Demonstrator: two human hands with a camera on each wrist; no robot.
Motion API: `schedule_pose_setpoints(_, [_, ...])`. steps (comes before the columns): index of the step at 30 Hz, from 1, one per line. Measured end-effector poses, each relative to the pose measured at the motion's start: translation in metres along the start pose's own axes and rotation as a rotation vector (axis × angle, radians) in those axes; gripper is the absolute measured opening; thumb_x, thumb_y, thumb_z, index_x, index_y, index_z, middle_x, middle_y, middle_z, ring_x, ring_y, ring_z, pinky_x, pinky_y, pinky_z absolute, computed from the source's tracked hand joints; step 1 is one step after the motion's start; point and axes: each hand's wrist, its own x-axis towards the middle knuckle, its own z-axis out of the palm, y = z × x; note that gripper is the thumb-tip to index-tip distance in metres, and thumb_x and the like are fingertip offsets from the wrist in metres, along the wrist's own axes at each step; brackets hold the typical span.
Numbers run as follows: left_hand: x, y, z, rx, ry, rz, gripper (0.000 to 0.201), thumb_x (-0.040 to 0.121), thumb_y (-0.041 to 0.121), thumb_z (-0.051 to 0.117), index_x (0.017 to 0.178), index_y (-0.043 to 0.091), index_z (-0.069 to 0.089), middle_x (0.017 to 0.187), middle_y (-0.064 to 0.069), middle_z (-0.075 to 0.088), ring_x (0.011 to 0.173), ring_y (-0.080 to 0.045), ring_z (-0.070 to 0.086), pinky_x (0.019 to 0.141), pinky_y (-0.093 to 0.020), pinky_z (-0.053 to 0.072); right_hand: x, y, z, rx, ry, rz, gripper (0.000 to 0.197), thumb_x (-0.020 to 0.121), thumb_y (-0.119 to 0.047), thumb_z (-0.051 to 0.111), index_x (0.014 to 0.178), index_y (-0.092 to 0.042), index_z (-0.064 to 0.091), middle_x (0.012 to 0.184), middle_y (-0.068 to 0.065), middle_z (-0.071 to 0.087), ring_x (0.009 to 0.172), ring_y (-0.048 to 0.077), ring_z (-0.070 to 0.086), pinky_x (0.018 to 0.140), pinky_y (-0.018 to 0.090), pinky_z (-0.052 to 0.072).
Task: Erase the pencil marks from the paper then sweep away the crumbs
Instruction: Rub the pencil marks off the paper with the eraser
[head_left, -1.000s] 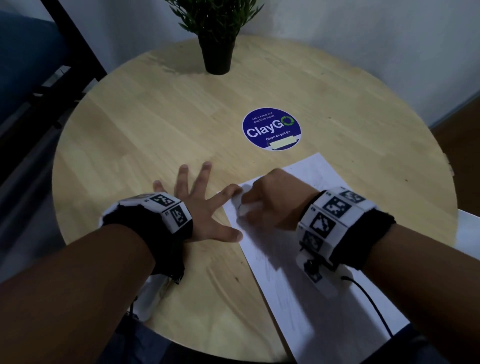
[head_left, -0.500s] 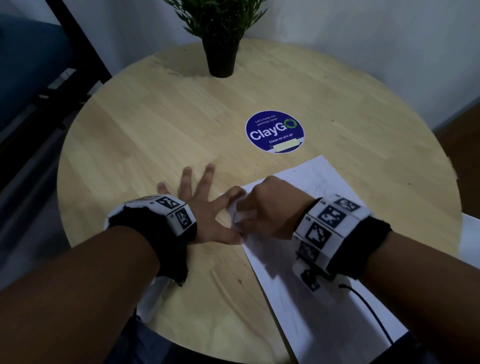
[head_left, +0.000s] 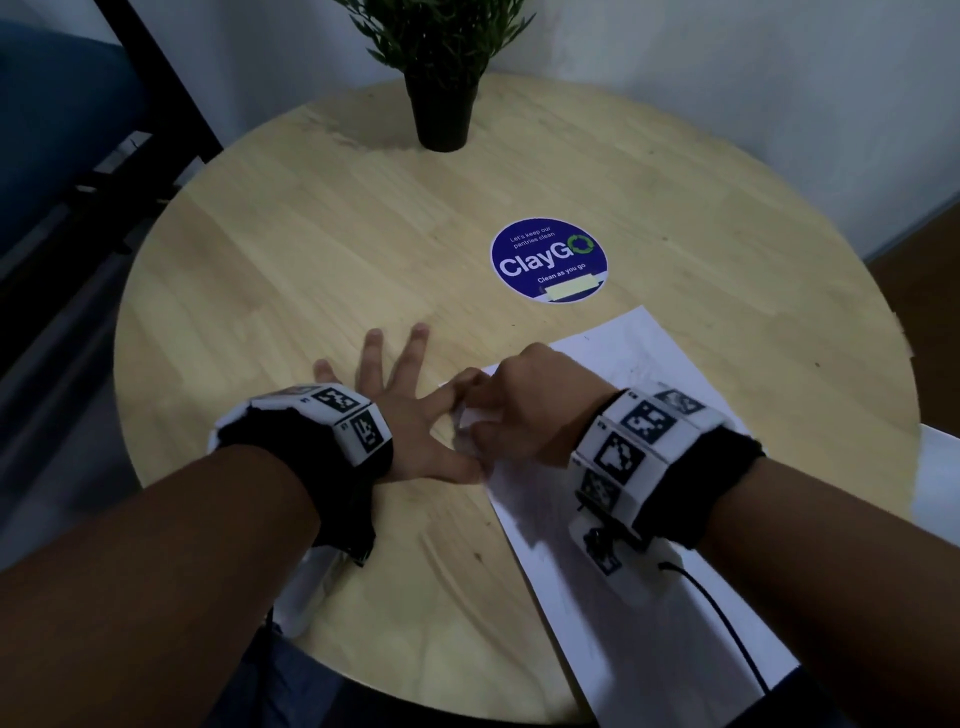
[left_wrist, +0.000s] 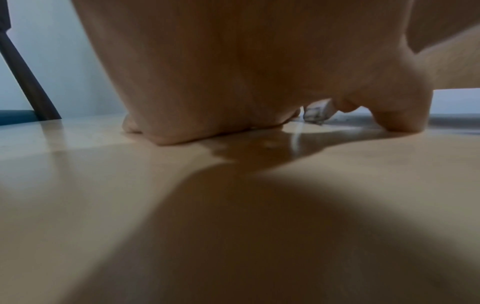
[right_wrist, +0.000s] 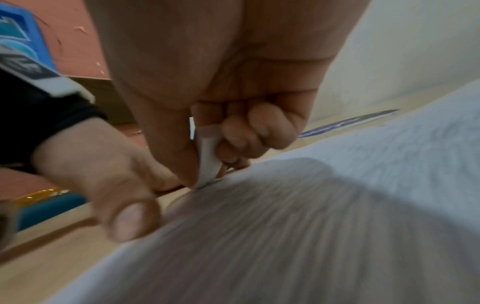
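1. White eraser pinched in right hand grip, tip on paper; head view hides it.
2. Left hand flat, fingers spread, on counter, thumb pinning paper edge.

We see a white sheet of paper lying flat and askew on the tabletop, faint pencil marks near its far end. A small white eraser stands tilted, its tip on the paper's left edge.
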Motion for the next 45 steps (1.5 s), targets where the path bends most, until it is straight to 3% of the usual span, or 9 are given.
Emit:
schedule_pose_setpoints(13, [0.005, -0.002, 0.005, 0.021, 0.018, 0.005, 0.099, 0.058, 0.096, 0.040, 0.132, 0.069, -0.021, 0.143, 0.010, -0.051, 0.136, -0.032, -0.041, 0.105, -0.070, -0.010, -0.009, 0.019, -0.005, 0.031, 0.021, 0.113, 0.027, 0.087, -0.038, 0.052, 0.064, -0.023, 0.049, 0.068, 0.001, 0.046, 0.073, 0.024, 0.051, 0.067, 0.031, 0.041])
schedule_pose_setpoints(16, [0.004, -0.002, 0.005, 0.020, 0.022, 0.009, 0.098, 0.057, 0.096, 0.041, 0.131, 0.070, -0.019, 0.144, 0.010, -0.050, 0.136, -0.032, -0.040, 0.105, -0.071, -0.009, -0.019, 0.010, -0.002, 0.013, -0.062, 0.015, 0.025, 0.087, -0.039, 0.052, 0.074, -0.019, 0.060, 0.066, 0.000, 0.046, 0.072, 0.021, 0.047, 0.071, 0.033, 0.046])
schedule_pose_setpoints(20, [0.004, -0.003, 0.003, 0.014, 0.000, 0.014, 0.098, 0.058, 0.096, 0.040, 0.130, 0.070, -0.021, 0.142, 0.009, -0.052, 0.135, -0.032, -0.042, 0.104, -0.071, -0.011, -0.012, 0.033, -0.009, 0.029, 0.076, 0.159, 0.030, 0.086, -0.037, 0.050, 0.062, -0.018, 0.048, 0.065, 0.002, 0.048, 0.069, 0.025, 0.052, 0.066, 0.032, 0.044])
schedule_pose_setpoints(24, [0.005, -0.002, 0.003, 0.023, 0.006, 0.016, 0.097, 0.058, 0.096, 0.040, 0.131, 0.070, -0.020, 0.143, 0.009, -0.051, 0.136, -0.033, -0.041, 0.104, -0.071, -0.008, -0.023, 0.014, -0.002, 0.020, -0.050, 0.007, 0.024, 0.088, -0.040, 0.053, 0.079, -0.020, 0.062, 0.068, -0.001, 0.051, 0.072, 0.020, 0.048, 0.074, 0.032, 0.046])
schedule_pose_setpoints(29, [0.004, -0.003, 0.003, 0.014, -0.010, 0.018, 0.098, 0.058, 0.096, 0.041, 0.130, 0.071, -0.021, 0.141, 0.010, -0.053, 0.135, -0.032, -0.043, 0.104, -0.071, -0.011, -0.012, 0.034, -0.007, -0.006, 0.084, 0.160, 0.032, 0.085, -0.039, 0.051, 0.059, -0.021, 0.045, 0.068, 0.001, 0.047, 0.072, 0.025, 0.050, 0.070, 0.033, 0.046])
schedule_pose_setpoints(32, [0.004, -0.002, 0.003, 0.019, 0.000, 0.013, 0.097, 0.059, 0.095, 0.042, 0.130, 0.071, -0.020, 0.143, 0.009, -0.051, 0.136, -0.033, -0.041, 0.104, -0.071, -0.010, -0.022, 0.014, 0.003, 0.030, -0.037, 0.009, 0.022, 0.086, -0.041, 0.052, 0.080, -0.023, 0.062, 0.070, -0.001, 0.047, 0.073, 0.022, 0.047, 0.075, 0.033, 0.047])
schedule_pose_setpoints(37, [0.004, -0.003, 0.001, 0.003, -0.018, 0.016, 0.098, 0.059, 0.095, 0.041, 0.130, 0.071, -0.021, 0.141, 0.010, -0.053, 0.134, -0.032, -0.044, 0.104, -0.070, -0.013, -0.012, 0.036, -0.007, 0.025, 0.115, 0.179, 0.028, 0.085, -0.038, 0.052, 0.065, -0.020, 0.047, 0.071, 0.002, 0.052, 0.073, 0.024, 0.051, 0.068, 0.030, 0.041])
schedule_pose_setpoints(40, [0.003, -0.001, 0.002, -0.001, -0.001, 0.012, 0.099, 0.058, 0.095, 0.043, 0.133, 0.070, -0.018, 0.143, 0.010, -0.051, 0.135, -0.032, -0.042, 0.104, -0.070, -0.011, -0.017, 0.012, 0.004, 0.000, 0.025, 0.052, 0.021, 0.087, -0.039, 0.051, 0.080, -0.021, 0.060, 0.073, 0.000, 0.047, 0.074, 0.021, 0.048, 0.073, 0.032, 0.045])
schedule_pose_setpoints(45, [0.000, 0.001, 0.000, 0.002, -0.007, -0.002, 0.101, 0.061, 0.092, 0.044, 0.137, 0.065, -0.018, 0.143, 0.010, -0.051, 0.135, -0.031, -0.043, 0.105, -0.069, -0.013, -0.002, 0.018, -0.001, 0.022, 0.090, 0.164, 0.023, 0.086, -0.039, 0.054, 0.081, -0.018, 0.062, 0.073, 0.002, 0.050, 0.079, 0.025, 0.058, 0.066, 0.031, 0.042])
